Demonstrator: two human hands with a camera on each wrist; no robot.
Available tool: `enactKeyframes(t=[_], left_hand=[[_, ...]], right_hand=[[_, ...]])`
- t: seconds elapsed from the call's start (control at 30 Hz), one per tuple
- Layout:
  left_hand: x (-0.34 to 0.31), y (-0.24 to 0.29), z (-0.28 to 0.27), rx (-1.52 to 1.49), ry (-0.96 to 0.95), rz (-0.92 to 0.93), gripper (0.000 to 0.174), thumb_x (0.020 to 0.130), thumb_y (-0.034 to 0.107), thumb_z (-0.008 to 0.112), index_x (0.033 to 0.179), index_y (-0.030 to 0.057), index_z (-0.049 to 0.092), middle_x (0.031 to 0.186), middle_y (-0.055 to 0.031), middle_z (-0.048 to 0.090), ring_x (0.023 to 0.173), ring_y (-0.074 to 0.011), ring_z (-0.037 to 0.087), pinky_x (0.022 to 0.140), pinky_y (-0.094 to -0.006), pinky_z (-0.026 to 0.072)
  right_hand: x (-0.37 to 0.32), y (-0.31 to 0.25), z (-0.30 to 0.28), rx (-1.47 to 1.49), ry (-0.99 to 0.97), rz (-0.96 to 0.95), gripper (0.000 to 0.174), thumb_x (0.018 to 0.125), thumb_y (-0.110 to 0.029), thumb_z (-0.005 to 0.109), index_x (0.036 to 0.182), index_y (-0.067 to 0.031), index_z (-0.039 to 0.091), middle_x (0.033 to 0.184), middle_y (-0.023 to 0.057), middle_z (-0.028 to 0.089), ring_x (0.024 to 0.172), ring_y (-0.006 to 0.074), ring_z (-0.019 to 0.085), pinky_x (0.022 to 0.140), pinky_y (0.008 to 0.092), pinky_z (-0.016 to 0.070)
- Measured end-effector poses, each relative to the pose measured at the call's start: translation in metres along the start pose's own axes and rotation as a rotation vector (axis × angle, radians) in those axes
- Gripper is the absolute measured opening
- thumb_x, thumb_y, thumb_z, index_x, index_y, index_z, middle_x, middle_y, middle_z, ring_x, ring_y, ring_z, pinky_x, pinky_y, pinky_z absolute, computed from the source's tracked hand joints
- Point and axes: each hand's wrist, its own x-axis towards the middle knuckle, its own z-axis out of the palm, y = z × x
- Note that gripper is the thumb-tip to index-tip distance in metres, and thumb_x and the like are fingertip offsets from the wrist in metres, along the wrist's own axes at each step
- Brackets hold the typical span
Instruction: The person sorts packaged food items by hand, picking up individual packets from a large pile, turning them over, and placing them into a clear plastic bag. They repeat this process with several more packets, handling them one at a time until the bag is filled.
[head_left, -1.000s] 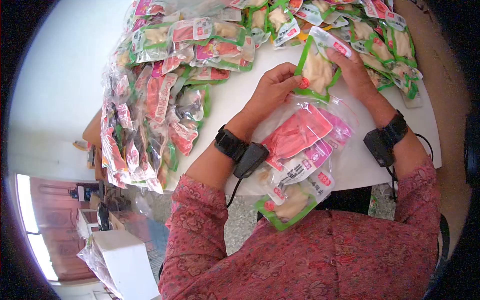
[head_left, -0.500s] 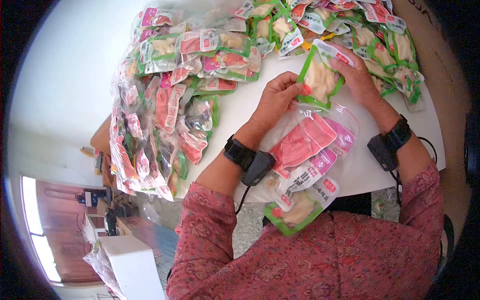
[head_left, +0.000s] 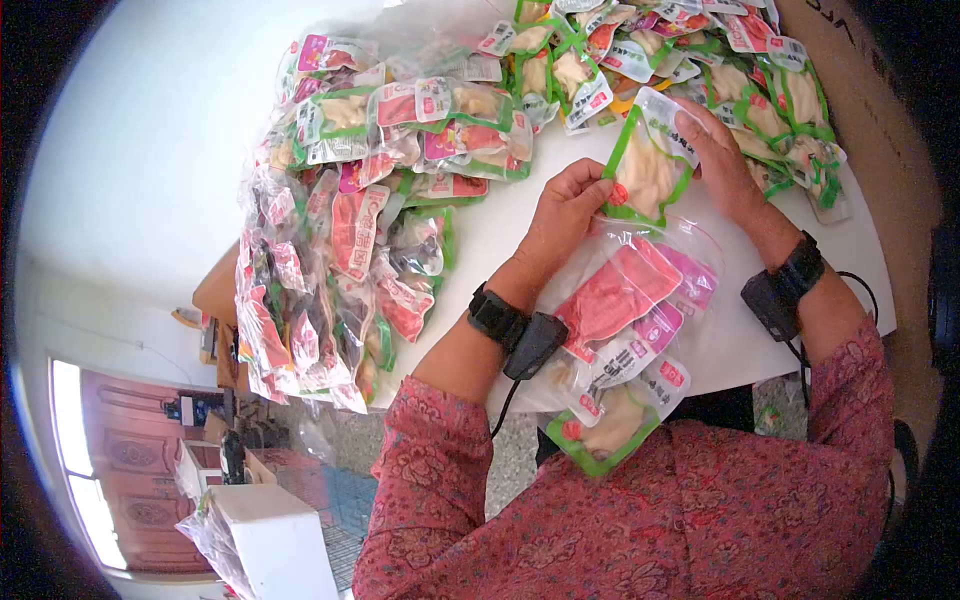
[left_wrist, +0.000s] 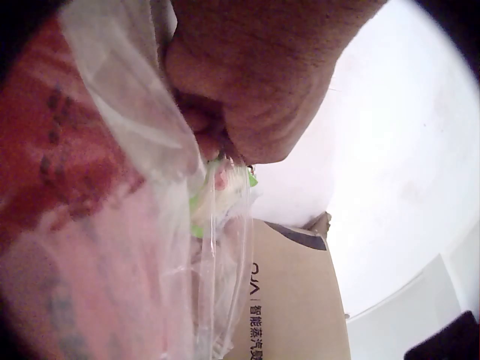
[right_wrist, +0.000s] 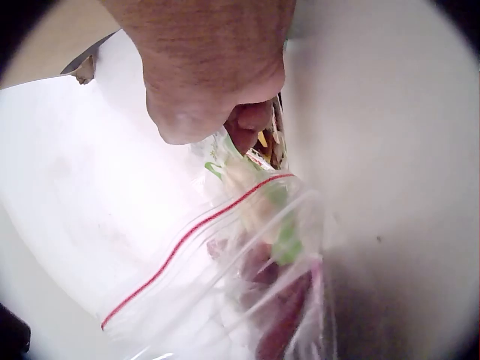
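Note:
In the head view, a clear-fronted, green-edged food packet (head_left: 648,172) with pale pieces inside is held up between both hands. My left hand (head_left: 570,205) pinches its lower left edge between thumb and fingers. At the upper right, my right hand (head_left: 725,160) grips the packet by its white printed end. Just below lies a clear zip bag (head_left: 705,240) with a red seal line (right_wrist: 196,227). Inside the bag are a red packet (head_left: 622,295), a pink-and-white packet and another green-edged packet (head_left: 610,425), whose end hangs past the table edge.
Bagged food packets (head_left: 355,230) are piled on the left of the white table (head_left: 480,270). Loose green-edged packets (head_left: 790,95) are heaped at the back right. A cardboard box (left_wrist: 292,292) shows beyond the left hand. A white box (head_left: 270,545) stands on the floor at left.
Both hands and the packet have come slightly lower in the head view, staying close over the zip bag. The head view has shifted, so the left pile appears farther right. Both hands keep their hold.

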Motion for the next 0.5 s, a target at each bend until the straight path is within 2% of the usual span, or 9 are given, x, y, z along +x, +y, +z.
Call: enactKeyframes(t=[0.07,0.13,0.17,0.23,0.33,0.5], left_hand=[[0.001,-0.002,-0.001,-0.010,-0.005,-0.011,0.009,0.086,0.015,0.049,0.085,0.0078,0.054,0.070,0.0050,0.054,0.055,-0.0007,0.044,0.045,-0.0150,0.0319],[0.003,-0.005,-0.003,-0.056,-0.030,0.047,0.011,0.086,0.016,0.047,0.088,0.0075,0.054,0.075,0.0029,0.055,0.063,-0.0028,0.047,0.054,-0.0163,0.0369],[0.002,-0.007,-0.004,-0.055,-0.030,0.048,0.011,0.086,0.016,0.047,0.088,0.0075,0.054,0.075,0.0029,0.055,0.063,-0.0028,0.047,0.054,-0.0163,0.0369],[-0.003,0.006,0.000,-0.055,0.001,0.036,0.013,0.087,0.018,0.045,0.091,0.0077,0.053,0.079,0.0004,0.055,0.070,-0.0057,0.049,0.062,-0.0193,0.0398],[0.000,0.002,-0.001,-0.095,-0.041,0.119,0.017,0.087,0.020,0.044,0.095,0.0071,0.052,0.082,-0.0011,0.055,0.072,-0.0073,0.049,0.064,-0.0211,0.0406],[0.000,-0.002,-0.004,-0.054,-0.098,0.070,0.020,0.087,0.021,0.045,0.095,0.0044,0.051,0.083,-0.0027,0.055,0.073,-0.0083,0.049,0.066,-0.0220,0.0405]], right_hand=[[0.000,0.001,0.000,0.002,0.011,0.022,0.040,0.086,-0.034,0.044,0.117,-0.0093,0.046,0.098,0.0034,0.054,0.078,0.0091,0.051,0.058,0.0228,0.0448],[0.002,0.005,-0.002,-0.075,0.070,0.026,0.040,0.086,-0.035,0.043,0.116,-0.0083,0.045,0.096,0.0037,0.054,0.075,0.0089,0.051,0.054,0.0221,0.0431],[0.002,0.005,-0.005,-0.075,0.070,0.024,0.040,0.086,-0.035,0.043,0.116,-0.0083,0.045,0.096,0.0037,0.054,0.075,0.0089,0.051,0.054,0.0221,0.0431],[0.003,0.002,-0.009,-0.091,0.119,0.027,0.041,0.086,-0.036,0.042,0.117,-0.0086,0.045,0.093,0.0040,0.054,0.072,0.0091,0.050,0.054,0.0230,0.0427],[0.009,0.006,-0.014,-0.022,0.167,0.043,0.043,0.085,-0.038,0.042,0.117,-0.0091,0.045,0.092,0.0045,0.054,0.070,0.0094,0.050,0.055,0.0237,0.0421],[0.014,0.017,-0.014,0.060,0.209,0.041,0.043,0.084,-0.038,0.043,0.115,-0.0096,0.046,0.087,0.0032,0.054,0.068,0.0092,0.049,0.055,0.0234,0.0412]])
